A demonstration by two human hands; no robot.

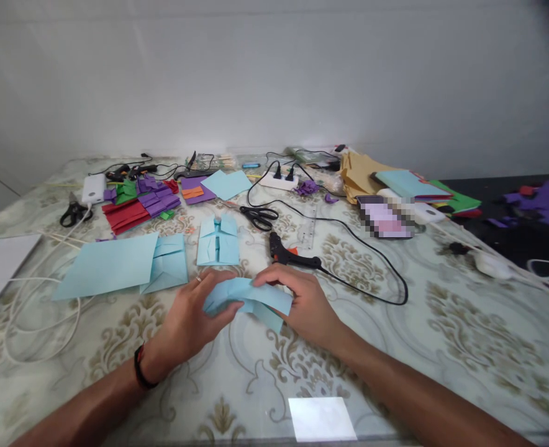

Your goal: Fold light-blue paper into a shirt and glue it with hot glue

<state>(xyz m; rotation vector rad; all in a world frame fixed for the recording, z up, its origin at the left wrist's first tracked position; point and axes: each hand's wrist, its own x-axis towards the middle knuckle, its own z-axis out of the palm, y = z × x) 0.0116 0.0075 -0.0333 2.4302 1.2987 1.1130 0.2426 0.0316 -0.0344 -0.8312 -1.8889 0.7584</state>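
Between my two hands is a folded piece of light blue paper [246, 292], held just above the patterned tabletop. My left hand [204, 310] grips its left end between thumb and fingers. My right hand [305, 298] pinches the right part, where two flaps stand apart; the thumb is mostly hidden behind the paper. Just beyond lies a folded light blue paper piece [218, 241] with a slit down its middle. A black glue gun [295, 256] rests past my right hand. To the left, a flat blue sheet [109, 267] overlaps another folded blue piece [169, 264].
Black scissors [260, 216] lie behind the glue gun, whose cord loops right. Farther back are a white power strip [279, 180], purple and red crepe paper [128, 214], and more scissors [74, 212]. A phone [386, 217] sits at right; a white cable [41, 360] coils at left.
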